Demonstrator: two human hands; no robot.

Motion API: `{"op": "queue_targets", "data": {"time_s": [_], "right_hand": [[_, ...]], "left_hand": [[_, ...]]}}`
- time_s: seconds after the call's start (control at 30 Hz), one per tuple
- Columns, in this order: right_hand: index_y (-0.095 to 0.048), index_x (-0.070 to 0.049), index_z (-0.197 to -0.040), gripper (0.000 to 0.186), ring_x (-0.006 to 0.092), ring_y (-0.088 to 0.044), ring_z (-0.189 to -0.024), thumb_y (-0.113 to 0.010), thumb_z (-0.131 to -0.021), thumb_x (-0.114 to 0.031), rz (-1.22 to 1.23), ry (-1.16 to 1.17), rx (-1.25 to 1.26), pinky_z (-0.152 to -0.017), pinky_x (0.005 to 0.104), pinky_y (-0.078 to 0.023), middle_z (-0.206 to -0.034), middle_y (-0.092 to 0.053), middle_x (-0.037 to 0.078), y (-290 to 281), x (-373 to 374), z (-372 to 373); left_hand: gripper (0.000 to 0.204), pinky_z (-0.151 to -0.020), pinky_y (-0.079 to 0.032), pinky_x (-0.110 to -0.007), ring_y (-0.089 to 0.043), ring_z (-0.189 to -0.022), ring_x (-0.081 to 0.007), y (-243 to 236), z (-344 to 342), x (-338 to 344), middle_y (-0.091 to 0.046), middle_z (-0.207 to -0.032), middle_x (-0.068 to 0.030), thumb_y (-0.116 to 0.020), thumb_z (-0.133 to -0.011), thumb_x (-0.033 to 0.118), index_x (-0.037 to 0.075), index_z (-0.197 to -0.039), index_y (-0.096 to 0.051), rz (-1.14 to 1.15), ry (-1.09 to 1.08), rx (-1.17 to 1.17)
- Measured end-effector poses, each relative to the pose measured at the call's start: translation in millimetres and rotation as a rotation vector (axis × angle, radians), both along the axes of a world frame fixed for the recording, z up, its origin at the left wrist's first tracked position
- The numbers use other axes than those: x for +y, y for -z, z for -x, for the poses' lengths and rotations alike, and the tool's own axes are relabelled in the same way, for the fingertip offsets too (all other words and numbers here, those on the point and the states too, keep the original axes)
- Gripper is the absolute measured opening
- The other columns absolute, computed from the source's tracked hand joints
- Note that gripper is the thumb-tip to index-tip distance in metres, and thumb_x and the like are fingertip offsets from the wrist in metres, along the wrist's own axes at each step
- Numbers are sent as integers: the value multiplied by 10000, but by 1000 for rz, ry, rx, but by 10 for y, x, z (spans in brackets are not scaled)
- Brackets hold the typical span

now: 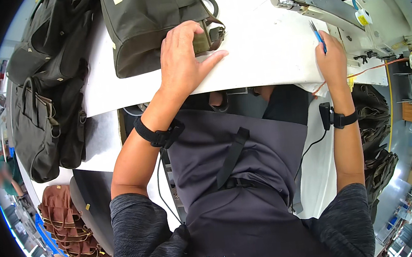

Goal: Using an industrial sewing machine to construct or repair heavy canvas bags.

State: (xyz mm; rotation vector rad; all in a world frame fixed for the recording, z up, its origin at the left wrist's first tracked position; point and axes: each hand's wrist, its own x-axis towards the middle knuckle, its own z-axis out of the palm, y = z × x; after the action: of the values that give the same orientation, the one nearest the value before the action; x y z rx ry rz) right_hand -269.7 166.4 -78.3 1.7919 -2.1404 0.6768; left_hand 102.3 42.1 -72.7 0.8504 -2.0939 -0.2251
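Observation:
An olive-green bag (139,28) with handles lies on the white worktable (256,34), a zipper and metal hardware at its right end. My left hand (184,61) rests against that end, fingers curved onto the fabric beside the zipper, thumb stretched out apart over the tabletop. My right hand (331,59) holds a blue-handled pointed metal tool (320,38), tip away from me, over the table's right part, left of a sewing machine (298,3). Both wrists wear black straps with small devices and cables.
Dark bags (43,134) are piled at the left, brown bags (66,226) below them. Dark folded items (374,127) sit right of my forearm, near an orange cord (378,66). The table's front edge crosses before my apron. A person (10,179) is at the far left.

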Motion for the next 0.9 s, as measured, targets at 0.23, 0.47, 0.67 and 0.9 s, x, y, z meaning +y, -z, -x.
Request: {"op": "queue_targets", "data": {"time_s": [0.23,0.47,0.67,0.9], "right_hand": [[-700,-38,-1123,239,335,-685,-881,-541,-979,-143,-53,-50,-567,-806,389,-538,-971,-705,170,1,-206,-506],[-743,-12,-958,311,276,-649,-764,-706,-948,-321,-141,-381,-655,-734,351,-520,-893,-701,155,-103,-524,-1307],[-750,10,-921,399,244,-640,-735,-719,-943,-387,-266,-434,-777,-696,351,-513,-814,-691,139,-151,-748,-1550],[-750,13,-896,416,223,-626,-711,-732,-930,-402,-241,-486,-809,-675,345,-503,-761,-679,127,-159,-752,-1533]], "left_hand": [[234,-876,-466,-425,-604,-1077,-285,57,-1,-55,-669,-1080,-26,-846,-800,204,88,-852,-650,112,33,-63],[215,-901,-483,-427,-622,-1063,-302,34,26,-32,-704,-1060,-59,-840,-810,182,66,-801,-660,83,17,-87],[222,-890,-476,-425,-619,-1045,-292,57,13,-36,-695,-1019,-49,-839,-813,186,67,-794,-652,77,19,-63],[217,-892,-477,-422,-622,-1032,-288,73,16,-45,-697,-998,-42,-836,-812,171,67,-794,-646,107,10,-45]]}}
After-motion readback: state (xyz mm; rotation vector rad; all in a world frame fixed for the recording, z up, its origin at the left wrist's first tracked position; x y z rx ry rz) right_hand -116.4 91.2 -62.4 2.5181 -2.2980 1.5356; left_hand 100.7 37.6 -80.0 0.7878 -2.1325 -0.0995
